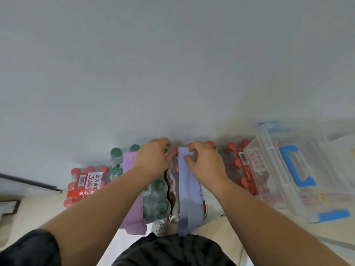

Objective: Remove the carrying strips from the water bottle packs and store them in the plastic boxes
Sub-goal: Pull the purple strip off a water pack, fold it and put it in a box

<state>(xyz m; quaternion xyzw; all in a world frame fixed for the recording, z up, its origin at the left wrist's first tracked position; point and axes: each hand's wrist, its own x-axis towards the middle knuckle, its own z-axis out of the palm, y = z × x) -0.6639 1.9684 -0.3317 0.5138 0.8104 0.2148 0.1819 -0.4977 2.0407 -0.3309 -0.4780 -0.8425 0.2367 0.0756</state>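
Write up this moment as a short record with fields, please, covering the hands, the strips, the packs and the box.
left hand: fingers curled on the far edge of the middle pack, beside the strip
right hand: pinches the far end of the pale blue strip
pale blue strip: lies lengthwise along the middle pack
purple strip: on the green-capped pack, untouched
other packs: red-capped pack on the far left, another on the right
plastic box: clear, blue handle, right of the packs
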